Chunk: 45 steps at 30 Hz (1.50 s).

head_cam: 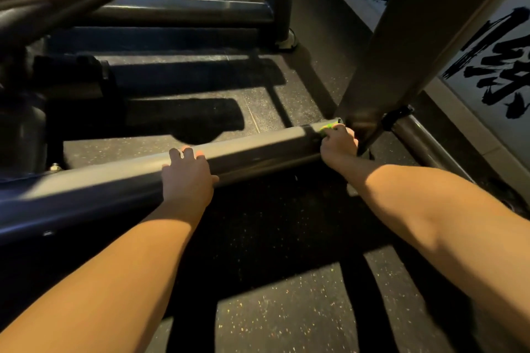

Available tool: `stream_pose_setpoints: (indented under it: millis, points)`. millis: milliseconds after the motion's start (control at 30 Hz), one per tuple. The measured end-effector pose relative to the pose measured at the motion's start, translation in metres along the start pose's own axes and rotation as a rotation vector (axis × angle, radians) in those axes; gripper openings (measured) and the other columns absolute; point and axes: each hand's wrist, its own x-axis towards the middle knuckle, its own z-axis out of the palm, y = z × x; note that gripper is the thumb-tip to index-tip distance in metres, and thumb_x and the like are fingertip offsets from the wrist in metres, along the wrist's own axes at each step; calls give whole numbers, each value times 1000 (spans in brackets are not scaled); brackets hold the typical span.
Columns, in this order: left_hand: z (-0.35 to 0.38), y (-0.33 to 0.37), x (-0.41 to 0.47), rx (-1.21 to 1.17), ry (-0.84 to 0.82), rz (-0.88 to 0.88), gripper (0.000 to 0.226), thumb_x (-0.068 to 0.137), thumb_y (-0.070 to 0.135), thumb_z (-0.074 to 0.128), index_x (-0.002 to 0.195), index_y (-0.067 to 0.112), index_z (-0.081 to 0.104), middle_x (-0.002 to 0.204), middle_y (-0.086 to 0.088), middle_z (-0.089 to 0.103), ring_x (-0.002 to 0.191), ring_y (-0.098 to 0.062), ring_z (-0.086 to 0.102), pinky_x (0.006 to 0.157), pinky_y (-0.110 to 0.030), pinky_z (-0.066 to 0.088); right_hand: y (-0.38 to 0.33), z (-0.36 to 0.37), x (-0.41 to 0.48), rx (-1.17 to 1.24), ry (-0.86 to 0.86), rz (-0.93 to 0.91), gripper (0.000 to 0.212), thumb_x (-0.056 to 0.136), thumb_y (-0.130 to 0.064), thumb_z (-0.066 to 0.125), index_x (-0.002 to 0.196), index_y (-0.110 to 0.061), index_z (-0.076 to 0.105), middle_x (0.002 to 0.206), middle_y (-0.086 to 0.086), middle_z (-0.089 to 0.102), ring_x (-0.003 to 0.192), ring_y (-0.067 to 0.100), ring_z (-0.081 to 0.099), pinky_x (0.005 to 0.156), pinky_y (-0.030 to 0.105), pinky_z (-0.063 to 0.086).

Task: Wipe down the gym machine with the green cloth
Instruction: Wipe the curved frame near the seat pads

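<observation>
The left hand (187, 178) lies open over the low horizontal frame bar (252, 146) of the gym machine, fingers draped across its top, holding nothing. The right hand (338, 143) is closed on the green cloth (328, 125), pressing it to the bar's far end, just beside the slanted upright post (407, 46). Beyond the bar lies speckled rubber floor (286, 309), crossed by further rails. Large black brush characters on the white wall panel (493, 66) at right are cropped and unreadable.
</observation>
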Motion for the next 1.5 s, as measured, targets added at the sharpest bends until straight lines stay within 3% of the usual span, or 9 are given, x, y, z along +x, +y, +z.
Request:
stream_pose_setpoints:
  millis: [100, 333, 633, 733, 867, 1033, 1133, 1333, 1500]
  points:
    - [-4, 3, 0, 10, -10, -16, 52, 98, 52, 57, 135, 15, 54, 141, -12, 48, 135, -33, 37, 90, -41, 50, -35, 18, -27, 91, 20, -57, 41, 102, -22, 44, 137, -5, 55, 152, 15, 44, 142, 34, 36, 118, 44, 31]
    - [-1, 1, -2, 9, 14, 4, 56, 97, 54, 57, 138, 16, 52, 142, -11, 48, 136, -33, 37, 91, -41, 51, -43, 23, -83, 121, -68, -534, 51, 104, -26, 41, 153, -12, 44, 164, 2, 34, 154, 24, 22, 126, 37, 15]
    - [1, -1, -3, 8, 29, 5, 58, 97, 56, 56, 139, 17, 51, 144, -11, 48, 137, -34, 37, 92, -42, 50, 0, 8, -33, -135, -20, -282, 56, 101, -35, 29, 139, -5, 56, 151, 14, 49, 137, 34, 41, 118, 44, 31]
    - [0, 0, -3, 8, 21, 11, 59, 97, 56, 56, 141, 17, 50, 145, -11, 47, 138, -34, 37, 93, -43, 50, -12, 17, -60, -93, -11, -416, 58, 94, -36, 32, 127, -1, 64, 140, 16, 58, 121, 36, 48, 108, 44, 41]
    - [-1, -2, -5, -23, 30, 22, 60, 97, 55, 56, 144, 17, 49, 145, -10, 46, 138, -33, 36, 95, -44, 50, 11, 7, -56, -65, -21, -561, 56, 99, -39, 38, 136, -3, 62, 146, 11, 57, 125, 37, 48, 109, 45, 42]
    - [-2, -1, -7, -13, 27, 20, 60, 97, 55, 55, 144, 17, 49, 145, -10, 47, 138, -33, 37, 92, -44, 51, 9, -6, -7, -180, 18, -304, 48, 107, -39, 35, 127, -6, 63, 136, 15, 60, 125, 34, 49, 107, 42, 34]
    - [-3, 0, -10, 8, 39, 15, 60, 98, 55, 53, 145, 18, 47, 145, -9, 47, 137, -32, 38, 92, -42, 51, -11, 14, -21, -49, -2, -167, 64, 104, -51, 35, 145, -4, 48, 154, 16, 44, 144, 34, 33, 119, 47, 28]
    - [-6, 0, -11, 18, 23, 24, 62, 99, 55, 52, 148, 18, 45, 147, -9, 45, 140, -32, 36, 92, -42, 52, -47, 52, -86, 149, 15, -532, 68, 100, -50, 36, 157, -13, 35, 168, 11, 22, 157, 32, 6, 127, 49, 3]
    - [-6, -1, -9, 16, 22, 27, 63, 98, 57, 52, 149, 19, 44, 148, -9, 44, 139, -32, 36, 90, -42, 53, -15, 36, -38, 146, -52, -606, 55, 104, -44, 46, 153, -20, 44, 165, 9, 29, 155, 29, 14, 127, 49, 12]
